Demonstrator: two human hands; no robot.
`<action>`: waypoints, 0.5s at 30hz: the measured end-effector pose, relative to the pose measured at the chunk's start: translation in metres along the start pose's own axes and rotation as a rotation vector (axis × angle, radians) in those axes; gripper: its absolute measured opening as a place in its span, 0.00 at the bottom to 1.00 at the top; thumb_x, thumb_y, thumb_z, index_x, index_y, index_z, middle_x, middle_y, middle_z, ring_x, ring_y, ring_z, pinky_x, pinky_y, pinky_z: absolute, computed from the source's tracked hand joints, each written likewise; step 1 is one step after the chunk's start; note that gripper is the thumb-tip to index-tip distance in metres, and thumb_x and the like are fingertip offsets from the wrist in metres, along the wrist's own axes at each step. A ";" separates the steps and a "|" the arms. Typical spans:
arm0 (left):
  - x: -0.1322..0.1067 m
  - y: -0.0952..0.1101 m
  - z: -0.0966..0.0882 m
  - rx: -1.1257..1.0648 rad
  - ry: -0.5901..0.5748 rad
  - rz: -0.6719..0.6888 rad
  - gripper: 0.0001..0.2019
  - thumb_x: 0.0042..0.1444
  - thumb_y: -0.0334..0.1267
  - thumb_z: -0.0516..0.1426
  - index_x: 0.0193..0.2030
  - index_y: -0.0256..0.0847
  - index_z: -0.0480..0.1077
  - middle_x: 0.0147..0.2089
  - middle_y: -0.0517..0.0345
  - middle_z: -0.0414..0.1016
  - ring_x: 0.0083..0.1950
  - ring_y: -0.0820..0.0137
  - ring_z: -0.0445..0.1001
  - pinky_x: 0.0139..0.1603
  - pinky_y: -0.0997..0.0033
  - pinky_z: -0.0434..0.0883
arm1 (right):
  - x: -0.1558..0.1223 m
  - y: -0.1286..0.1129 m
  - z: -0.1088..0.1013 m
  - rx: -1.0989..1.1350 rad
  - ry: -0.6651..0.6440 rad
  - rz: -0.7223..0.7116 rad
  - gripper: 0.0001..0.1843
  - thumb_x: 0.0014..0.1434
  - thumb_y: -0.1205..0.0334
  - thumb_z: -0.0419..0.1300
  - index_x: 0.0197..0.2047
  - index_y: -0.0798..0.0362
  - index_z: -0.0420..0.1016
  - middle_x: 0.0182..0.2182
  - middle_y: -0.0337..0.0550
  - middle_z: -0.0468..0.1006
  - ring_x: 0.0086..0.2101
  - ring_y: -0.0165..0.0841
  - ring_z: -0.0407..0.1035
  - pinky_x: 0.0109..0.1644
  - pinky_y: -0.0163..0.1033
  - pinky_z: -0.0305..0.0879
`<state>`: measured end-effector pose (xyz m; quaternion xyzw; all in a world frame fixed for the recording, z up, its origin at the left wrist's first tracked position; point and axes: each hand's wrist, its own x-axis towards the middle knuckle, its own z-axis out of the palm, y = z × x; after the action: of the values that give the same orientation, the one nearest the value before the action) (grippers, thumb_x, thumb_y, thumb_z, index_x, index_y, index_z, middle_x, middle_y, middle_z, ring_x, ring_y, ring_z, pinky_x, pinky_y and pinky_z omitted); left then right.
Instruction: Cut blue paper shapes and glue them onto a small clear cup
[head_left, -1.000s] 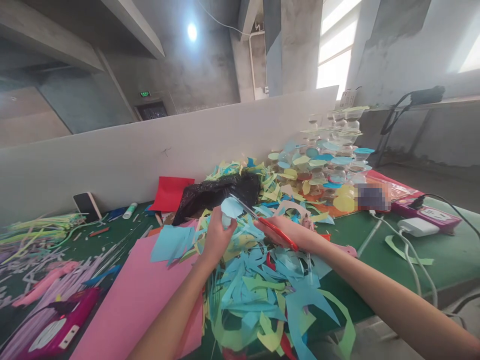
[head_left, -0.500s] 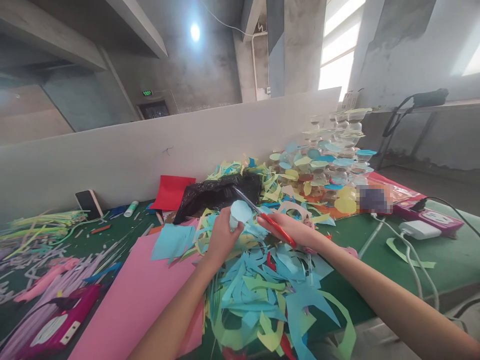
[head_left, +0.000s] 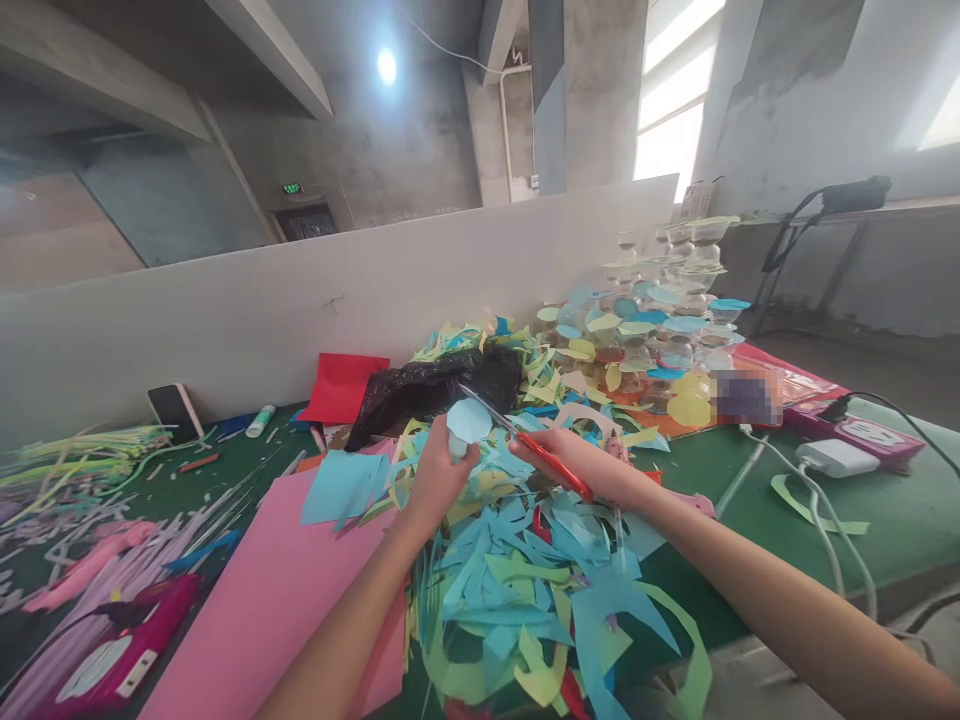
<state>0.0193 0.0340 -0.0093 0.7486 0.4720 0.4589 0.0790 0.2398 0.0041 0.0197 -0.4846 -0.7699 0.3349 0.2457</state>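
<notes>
Near the centre, my left hand (head_left: 437,475) pinches a roundish piece of light-blue paper (head_left: 470,420). Something pale shows beneath the paper between my fingers; I cannot make out whether it is a cup or more paper. My right hand (head_left: 574,460) is wrapped round red-handled scissors (head_left: 553,462). Their blades point up and left, passing close by the paper's right edge. Whether the blades touch it I cannot tell. Under both hands spreads a heap of blue, green and yellow paper scraps (head_left: 517,590).
Pink sheets (head_left: 277,590) and blue squares (head_left: 341,490) lie left. A black plastic bag (head_left: 420,385) sits behind my hands. At the back right stand stacked clear cups (head_left: 709,255) with paper discs. A white charger (head_left: 838,458) with cables, a phone (head_left: 172,410) and pipe-cleaner-like strips (head_left: 90,445) are around.
My left hand and the blue paper have shifted slightly left, and the paper has turned a little. The scissors still lie alongside it, tilted slightly differently.
</notes>
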 end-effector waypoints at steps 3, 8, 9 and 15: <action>0.001 -0.001 0.001 -0.005 0.020 -0.014 0.11 0.57 0.39 0.56 0.46 0.43 0.65 0.42 0.56 0.72 0.43 0.64 0.73 0.44 0.64 0.70 | 0.000 0.000 -0.001 -0.007 0.034 -0.023 0.27 0.59 0.33 0.49 0.28 0.50 0.58 0.21 0.34 0.62 0.23 0.29 0.57 0.28 0.36 0.52; 0.002 -0.004 0.001 0.016 0.068 -0.017 0.13 0.57 0.43 0.56 0.47 0.42 0.64 0.44 0.54 0.72 0.46 0.62 0.72 0.47 0.63 0.69 | 0.000 0.008 -0.002 -0.044 0.043 -0.057 0.26 0.61 0.33 0.46 0.29 0.49 0.54 0.24 0.34 0.62 0.25 0.31 0.58 0.31 0.38 0.56; 0.002 -0.004 0.001 0.021 0.068 -0.016 0.13 0.57 0.42 0.56 0.47 0.42 0.64 0.44 0.54 0.72 0.46 0.63 0.72 0.47 0.63 0.69 | -0.001 0.009 -0.002 -0.053 0.029 -0.063 0.26 0.61 0.34 0.46 0.30 0.49 0.54 0.24 0.34 0.63 0.25 0.31 0.58 0.31 0.39 0.56; 0.002 -0.005 -0.001 0.012 0.034 0.018 0.10 0.58 0.40 0.56 0.46 0.43 0.65 0.42 0.56 0.71 0.43 0.64 0.71 0.45 0.65 0.68 | -0.001 0.007 0.000 -0.026 -0.023 -0.064 0.27 0.60 0.33 0.48 0.29 0.50 0.58 0.24 0.35 0.64 0.25 0.30 0.58 0.29 0.37 0.54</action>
<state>0.0156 0.0375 -0.0100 0.7453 0.4693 0.4695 0.0621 0.2444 0.0051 0.0140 -0.4589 -0.7920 0.3225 0.2411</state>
